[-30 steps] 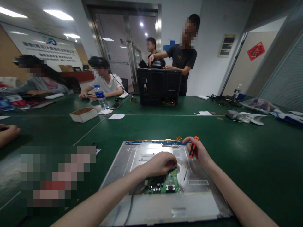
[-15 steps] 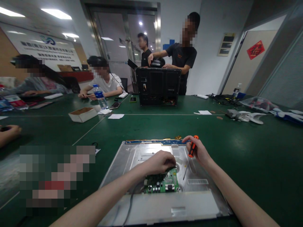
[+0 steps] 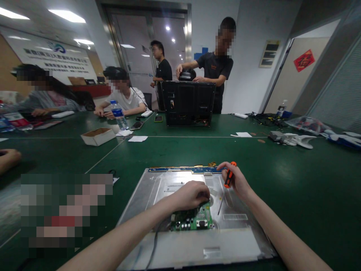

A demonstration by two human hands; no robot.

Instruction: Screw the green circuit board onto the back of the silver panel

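A silver metal panel point(image 3: 169, 180), the back of a flat screen, lies on the green table in front of me. A green circuit board point(image 3: 194, 220) sits on its near middle. My left hand point(image 3: 190, 195) rests curled on the board's far edge, fingers pinched at something I cannot make out. My right hand point(image 3: 235, 180) is closed round an orange-handled screwdriver point(image 3: 228, 180), whose thin shaft slants down toward the panel right of the board. A dark cable point(image 3: 153, 248) runs from the board toward me.
A black computer case point(image 3: 188, 103) stands at the table's middle, with a person's hands on top of it. Seated people, a water bottle point(image 3: 119, 116), a cardboard box point(image 3: 97, 136), papers and phones are at the left. Cables and white parts point(image 3: 296, 140) lie right.
My hands have barely moved on the board and screwdriver. A person in black behind the computer case has walked to the left.
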